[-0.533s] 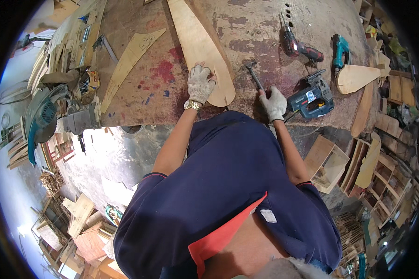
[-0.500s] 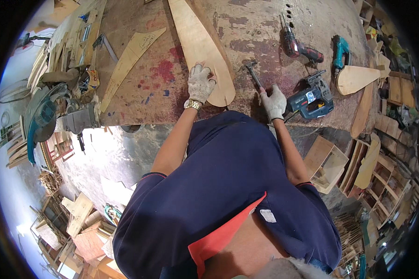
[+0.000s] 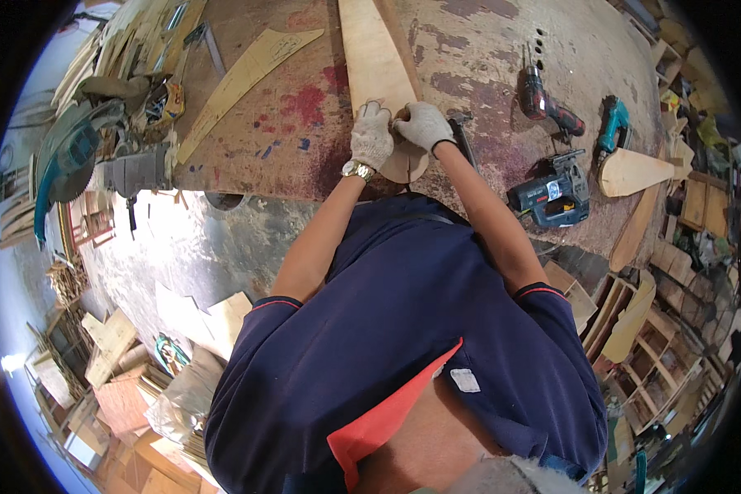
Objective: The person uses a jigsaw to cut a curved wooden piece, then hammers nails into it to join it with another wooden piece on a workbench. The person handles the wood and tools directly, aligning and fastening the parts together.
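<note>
Both my gloved hands are bearing on the tapered wooden board (image 3: 377, 58), which is lying at twelve o'clock on the surface (image 3: 502, 95).
My left hand (image 3: 372, 136) is bending its fingers over it; my right hand (image 3: 424, 126), at three o'clock from the left, is curling its fingers; whether either is gripping, I cannot tell. The hammer (image 3: 464, 138) is lying at four o'clock from my right.

On bench (image 3: 255, 169), centre: wooden board (image 3: 375, 58), left hand (image 3: 372, 140) and right hand (image 3: 426, 127) on its near end. Left of board: cut-out panel (image 3: 243, 89); farther left, mitre saw (image 3: 72, 156). Right of hands: hammer (image 3: 463, 136), then jigsaw (image 3: 552, 196), cordless drill (image 3: 543, 103) behind jigsaw.
</note>
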Demonstrator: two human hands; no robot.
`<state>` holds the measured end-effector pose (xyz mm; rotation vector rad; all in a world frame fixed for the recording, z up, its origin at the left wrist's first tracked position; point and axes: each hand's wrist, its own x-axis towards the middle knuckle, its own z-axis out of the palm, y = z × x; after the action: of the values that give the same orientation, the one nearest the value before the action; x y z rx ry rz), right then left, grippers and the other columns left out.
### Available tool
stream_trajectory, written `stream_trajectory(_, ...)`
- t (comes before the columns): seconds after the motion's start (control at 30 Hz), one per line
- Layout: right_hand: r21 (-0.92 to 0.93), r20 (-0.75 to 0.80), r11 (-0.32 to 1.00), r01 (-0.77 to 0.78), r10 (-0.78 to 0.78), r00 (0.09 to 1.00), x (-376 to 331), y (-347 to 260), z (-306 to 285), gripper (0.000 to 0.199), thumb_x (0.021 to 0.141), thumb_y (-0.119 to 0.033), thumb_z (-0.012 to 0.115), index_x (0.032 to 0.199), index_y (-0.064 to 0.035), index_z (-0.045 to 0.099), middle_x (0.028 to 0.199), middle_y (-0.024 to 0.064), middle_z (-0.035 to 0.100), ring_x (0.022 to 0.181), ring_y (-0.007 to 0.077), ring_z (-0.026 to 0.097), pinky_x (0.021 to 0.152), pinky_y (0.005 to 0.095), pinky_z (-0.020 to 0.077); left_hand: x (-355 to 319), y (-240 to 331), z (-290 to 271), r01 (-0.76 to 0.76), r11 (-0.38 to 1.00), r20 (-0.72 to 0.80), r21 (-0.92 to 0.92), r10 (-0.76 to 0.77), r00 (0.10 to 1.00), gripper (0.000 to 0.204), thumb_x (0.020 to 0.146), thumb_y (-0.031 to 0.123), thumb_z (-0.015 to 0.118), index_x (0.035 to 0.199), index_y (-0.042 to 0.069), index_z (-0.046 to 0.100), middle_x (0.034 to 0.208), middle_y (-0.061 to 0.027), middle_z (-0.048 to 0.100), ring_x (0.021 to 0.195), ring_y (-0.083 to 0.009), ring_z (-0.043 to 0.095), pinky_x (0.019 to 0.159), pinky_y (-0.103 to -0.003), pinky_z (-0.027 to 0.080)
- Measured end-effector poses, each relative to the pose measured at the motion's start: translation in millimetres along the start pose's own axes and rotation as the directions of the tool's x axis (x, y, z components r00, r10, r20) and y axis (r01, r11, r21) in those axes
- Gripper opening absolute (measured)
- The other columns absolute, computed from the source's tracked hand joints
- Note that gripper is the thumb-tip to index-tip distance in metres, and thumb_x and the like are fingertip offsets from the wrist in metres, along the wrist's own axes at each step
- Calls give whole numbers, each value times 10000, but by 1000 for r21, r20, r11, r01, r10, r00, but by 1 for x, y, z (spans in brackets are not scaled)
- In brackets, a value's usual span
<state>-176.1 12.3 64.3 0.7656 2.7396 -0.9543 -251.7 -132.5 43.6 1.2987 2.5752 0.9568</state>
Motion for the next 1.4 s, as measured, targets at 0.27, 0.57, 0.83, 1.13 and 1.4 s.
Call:
stream_trajectory(0.27, -36, 36, 996, -81, 82, 996, 3, -2, 0, 382, 830, -397, 741, 1024, -76, 813, 992, 211, 759, 946, 370, 740, 858, 449, 592, -1, 1, -4, -15, 1000, 43, 14, 14, 999, 192, 793, 4, 646, 984, 23, 632, 1314, -196, 603, 1227, -405, 551, 1001, -473, 494)
stream_trajectory(0.57, -125, 48, 961, -248, 256, 966, 18, -23, 16, 460, 823, -416, 771, 1003, 7, 793, 999, 244, 760, 979, 370, 753, 823, 455, 612, -3, -8, -3, 6, 1000, 48, 14, -6, 999, 240, 826, -10, 584, 1060, 14, 635, 1391, -188, 587, 1309, -391, 539, 1044, -455, 504)
stream_trajectory(0.83, 101, 89, 986, -135, 126, 988, 13, 8, -9, 408, 837, -370, 710, 1012, -9, 787, 1010, 231, 758, 970, 357, 746, 861, 440, 600, -5, -3, -17, 25, 999, 123, -22, -22, 992, 320, 723, 127, 742, 997, 16, 621, 1429, -199, 565, 1336, -393, 522, 1053, -464, 496)
stream_trajectory(1.13, 37, 110, 987, -159, 155, 982, 19, 12, -7, 413, 822, -393, 689, 1003, -36, 795, 1014, 221, 754, 995, 363, 730, 896, 433, 582, -5, -10, -12, -4, 999, 111, -32, 7, 994, 338, 716, 174, 759, 975, 21, 605, 1468, -236, 530, 1362, -412, 497, 1054, -477, 493)
stream_trajectory(1.4, -160, 95, 972, -173, 189, 977, 18, -17, 1, 440, 846, -429, 719, 1042, -44, 802, 1057, 214, 761, 989, 352, 747, 861, 443, 602, -6, -9, -11, -16, 1000, 95, -16, 18, 995, 362, 737, 87, 707, 1080, 11, 621, 1391, -207, 564, 1332, -407, 511, 1074, -466, 487)
